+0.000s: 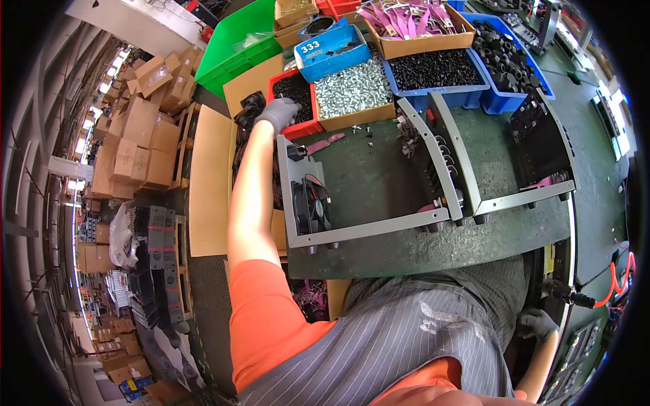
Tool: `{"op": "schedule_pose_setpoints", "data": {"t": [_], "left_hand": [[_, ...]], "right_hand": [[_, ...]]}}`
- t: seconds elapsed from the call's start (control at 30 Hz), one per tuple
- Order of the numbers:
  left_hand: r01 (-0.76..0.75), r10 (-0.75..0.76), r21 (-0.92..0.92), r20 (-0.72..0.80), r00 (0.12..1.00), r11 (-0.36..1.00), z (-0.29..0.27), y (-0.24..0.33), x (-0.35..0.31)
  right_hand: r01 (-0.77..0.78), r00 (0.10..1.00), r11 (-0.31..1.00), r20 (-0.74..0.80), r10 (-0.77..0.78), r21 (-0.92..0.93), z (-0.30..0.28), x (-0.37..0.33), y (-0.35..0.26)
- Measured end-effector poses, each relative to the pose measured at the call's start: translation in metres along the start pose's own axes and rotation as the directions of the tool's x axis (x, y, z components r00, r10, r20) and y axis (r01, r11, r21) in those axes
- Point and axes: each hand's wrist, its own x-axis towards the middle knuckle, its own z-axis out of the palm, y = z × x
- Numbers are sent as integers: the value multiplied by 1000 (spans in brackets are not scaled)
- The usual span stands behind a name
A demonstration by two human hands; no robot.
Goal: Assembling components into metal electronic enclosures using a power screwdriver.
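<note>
My left hand [279, 114], in a grey glove, reaches over the near-left rim of a red bin [308, 128] full of small black screws [294, 89]. Its fingers are bent down at the screws, closed; whether they hold one is hidden. Low at the right, beside my hip and the table edge, hangs my gloved right hand [537, 325]; its dark fingers are hard to make out. Two grey metal frames [379, 232] stand side by side before me on the table. Inside the left frame's near-left side sits a black fan [313, 203].
Behind the frames are a box of silver screws [355, 88], a blue bin of black screws [433, 71], a blue bin of black round feet [504, 61] and a box of pink-purple strips [413, 20]. A power driver [569, 294] with a red coiled hose lies at the right edge.
</note>
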Motion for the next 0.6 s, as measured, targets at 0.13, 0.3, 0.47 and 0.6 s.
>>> {"op": "schedule_pose_setpoints", "data": {"t": [0.13, 0.3, 0.47, 0.6], "left_hand": [[102, -70, -901, 79, 994, 421, -10, -17, 2], [35, -92, -947, 6, 996, 319, -16, -20, 12], [-1, -81, -1000, -1, 997, 8, -16, -10, 2], [-21, 17, -990, -24, 1000, -141, -31, 6, -27]], "right_hand": [[36, 989, 995, -136, -49, -95, -71, -20, 61], [426, 842, 895, -420, -338, 132, -147, -14, 64], [278, 928, 929, -319, -194, 244, -129, -26, -7], [106, 993, 994, -57, -106, 3, -93, -50, -74]]}}
